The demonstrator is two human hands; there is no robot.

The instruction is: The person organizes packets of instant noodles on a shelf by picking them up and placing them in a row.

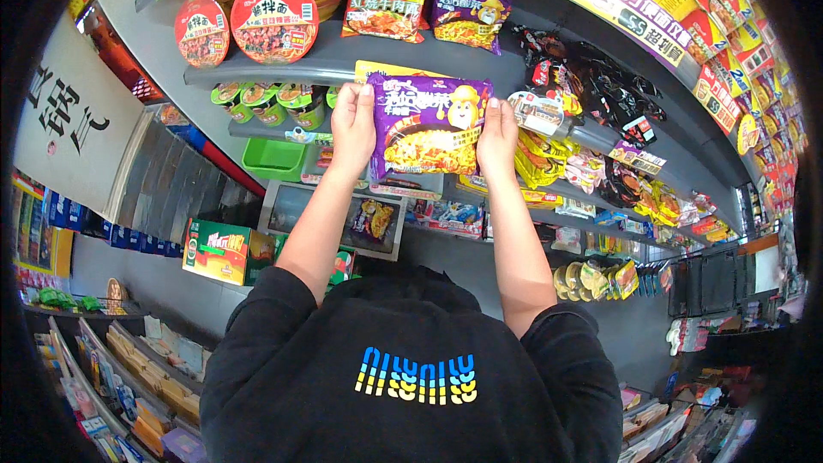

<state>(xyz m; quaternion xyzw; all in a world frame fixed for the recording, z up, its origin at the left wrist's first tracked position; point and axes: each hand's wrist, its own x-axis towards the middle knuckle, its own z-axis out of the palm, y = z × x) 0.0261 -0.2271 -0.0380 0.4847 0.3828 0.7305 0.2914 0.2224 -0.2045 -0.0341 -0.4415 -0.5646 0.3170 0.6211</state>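
A purple packet of instant noodles is held up in front of the shelves, its printed face turned towards me. My left hand grips its left edge with the thumb at the top corner. On the opposite edge, my right hand pinches the packet, thumb upward. Behind and above it, a similar purple noodle packet stands on the grey shelf, beside several red noodle packets. Two red-lidded noodle bowls stand farther left on that shelf.
Green noodle cups and a green plastic basket sit lower left. A grey bin holding a purple packet lies below my forearms. Black packets and yellow packets fill the shelves at right. A carton stands near my left elbow.
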